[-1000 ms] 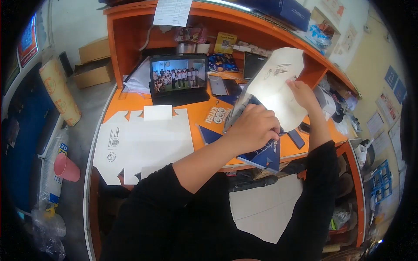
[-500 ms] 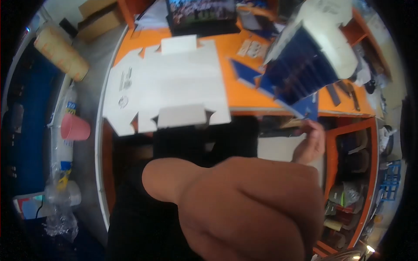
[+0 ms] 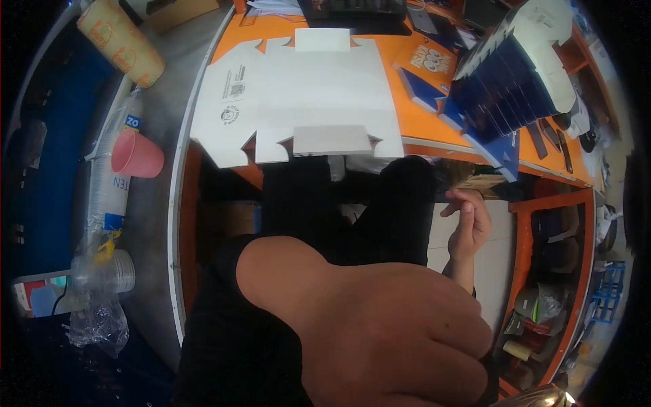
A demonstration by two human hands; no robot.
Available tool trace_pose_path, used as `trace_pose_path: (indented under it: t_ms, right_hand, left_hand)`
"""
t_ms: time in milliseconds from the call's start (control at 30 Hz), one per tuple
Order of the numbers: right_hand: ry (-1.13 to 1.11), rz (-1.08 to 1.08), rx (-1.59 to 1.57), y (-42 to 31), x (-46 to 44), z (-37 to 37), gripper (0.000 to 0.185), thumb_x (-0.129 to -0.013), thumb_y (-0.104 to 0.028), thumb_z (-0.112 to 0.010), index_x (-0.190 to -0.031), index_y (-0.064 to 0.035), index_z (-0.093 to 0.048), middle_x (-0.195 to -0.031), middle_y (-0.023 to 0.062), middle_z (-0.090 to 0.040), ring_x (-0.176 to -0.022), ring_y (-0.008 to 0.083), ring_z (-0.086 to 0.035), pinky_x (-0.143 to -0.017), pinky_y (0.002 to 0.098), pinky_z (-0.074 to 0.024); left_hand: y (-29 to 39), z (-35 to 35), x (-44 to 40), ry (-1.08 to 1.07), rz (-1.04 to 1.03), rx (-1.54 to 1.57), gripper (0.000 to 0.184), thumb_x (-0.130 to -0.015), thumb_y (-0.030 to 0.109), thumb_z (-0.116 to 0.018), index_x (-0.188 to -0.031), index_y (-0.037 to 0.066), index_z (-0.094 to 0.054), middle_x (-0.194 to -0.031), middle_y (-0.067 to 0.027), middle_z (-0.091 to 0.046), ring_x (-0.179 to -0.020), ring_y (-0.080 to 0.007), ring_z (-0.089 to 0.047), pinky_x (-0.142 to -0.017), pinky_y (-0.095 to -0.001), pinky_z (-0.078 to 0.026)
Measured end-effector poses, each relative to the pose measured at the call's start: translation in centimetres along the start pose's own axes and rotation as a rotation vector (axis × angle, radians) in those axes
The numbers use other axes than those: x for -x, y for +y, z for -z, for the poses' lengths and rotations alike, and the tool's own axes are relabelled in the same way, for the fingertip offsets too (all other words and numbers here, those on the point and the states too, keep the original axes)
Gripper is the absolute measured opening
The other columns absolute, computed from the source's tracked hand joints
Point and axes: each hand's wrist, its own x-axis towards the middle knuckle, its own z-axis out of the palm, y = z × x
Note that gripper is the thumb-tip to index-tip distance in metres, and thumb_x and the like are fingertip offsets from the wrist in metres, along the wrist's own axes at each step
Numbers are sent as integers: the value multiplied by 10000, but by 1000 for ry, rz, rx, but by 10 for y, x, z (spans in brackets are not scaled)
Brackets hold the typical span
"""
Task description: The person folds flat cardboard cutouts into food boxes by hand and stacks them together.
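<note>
Close to the camera, my left hand fills the lower middle with its back toward me. Its fingers are bent into a closed shape, and whatever they may hold is hidden. Farther off, below the table edge, my right hand is raised with loosely bent fingers apart and nothing visible in them. Beyond the hands lies a flat white cardboard box blank, its near flap folded up and its near edge past the table edge. Right of it, a stack of dark blue and white folded cartons leans above my right hand, touching neither hand.
Flat blue cardboard pieces and dark-handled tools lie on the orange table. A pink cup, a plastic-wrapped sleeve of cups and a patterned roll are on the left. An orange shelf stands at right.
The view has shifted, so the table and box blank sit higher and farther right in it. My right hand shows lower relative to the blue cartons. My left hand stays close to the camera.
</note>
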Motion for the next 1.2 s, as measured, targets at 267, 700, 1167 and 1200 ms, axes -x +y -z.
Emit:
trace_pose_path:
  t_ms: [267,700,1167,1200]
  right_hand:
    - [-154,44,61,-14,-5,-30,111,-874,6,-607,-945,7,-692,-934,139,-656,-689,159,-627,-601,234,-498]
    - [-348,-10,10,9,2,-44,117,-805,-5,-711,-919,-34,-708,-731,91,-664,-588,158,-607,-530,252,-445]
    - [-237,189,-40,11,-66,-44,165,-781,-14,-712,-945,-6,-695,-847,127,-691,-729,226,-662,-651,280,-507]
    - [-183,179,-24,12,-70,-45,189,-786,-39,-713,-970,-5,-688,-898,142,-685,-810,250,-654,-702,300,-504]
  left_hand:
    - [33,72,7,-572,215,-549,108,-810,159,-670,-744,82,-632,-780,-48,-600,-666,-167,-565,-542,-286,-442]
    - [-22,142,54,-520,945,-1398,376,-779,205,-753,-1119,67,-673,-1175,-124,-651,-1039,-294,-641,-888,-361,-517]
    - [-36,177,23,-214,1221,-1210,161,-888,159,-665,-916,4,-697,-749,-102,-682,-662,-161,-608,-657,-254,-472]
    - [-36,175,27,-145,1199,-1195,156,-897,149,-654,-905,-2,-691,-737,-88,-674,-658,-138,-591,-648,-243,-461]
